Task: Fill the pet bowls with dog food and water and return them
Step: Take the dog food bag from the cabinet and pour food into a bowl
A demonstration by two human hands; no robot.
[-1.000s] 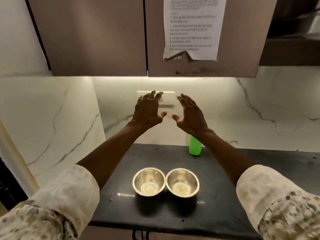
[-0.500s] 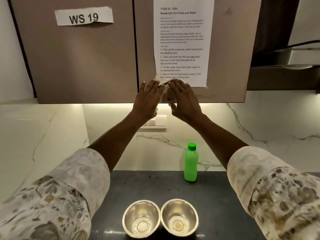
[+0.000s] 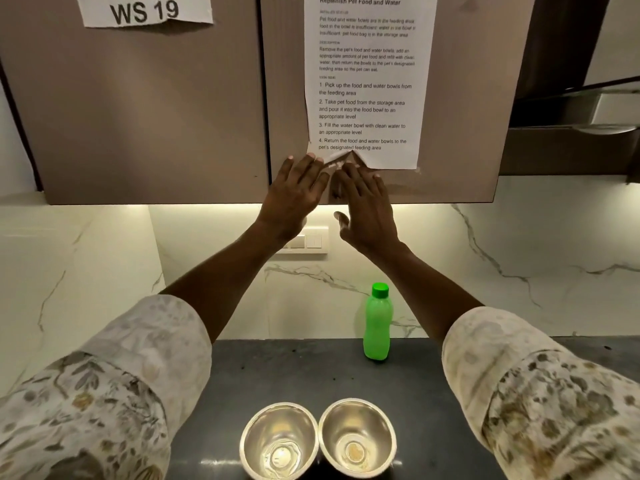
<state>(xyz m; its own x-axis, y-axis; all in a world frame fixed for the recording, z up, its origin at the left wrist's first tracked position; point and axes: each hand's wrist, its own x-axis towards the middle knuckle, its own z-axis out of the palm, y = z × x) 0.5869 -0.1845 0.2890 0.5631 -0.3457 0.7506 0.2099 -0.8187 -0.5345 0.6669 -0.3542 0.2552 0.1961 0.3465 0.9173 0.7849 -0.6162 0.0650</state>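
Observation:
Two steel bowls stand side by side, rims touching, at the near edge of the dark counter (image 3: 433, 393). The left bowl (image 3: 278, 441) and the right bowl (image 3: 356, 436) both hold nothing. A green bottle (image 3: 377, 323) with a green cap stands upright behind them by the wall. My left hand (image 3: 294, 195) and my right hand (image 3: 367, 206) are raised side by side in front of the upper cabinet, fingers spread and flat. Their fingertips reach the torn lower edge of a printed task sheet (image 3: 369, 81). Neither hand holds anything.
Brown upper cabinet doors (image 3: 156, 116) hang over the counter, one labelled "WS 19". A white switch plate (image 3: 311, 241) sits on the marble backsplash behind my hands. A range hood (image 3: 588, 116) is at the upper right. A marble side wall closes the left.
Both hands have risen from in front of the switch plate up to the sheet's lower edge and come closer together. The view tilted up, so the bowls now sit at the bottom edge.

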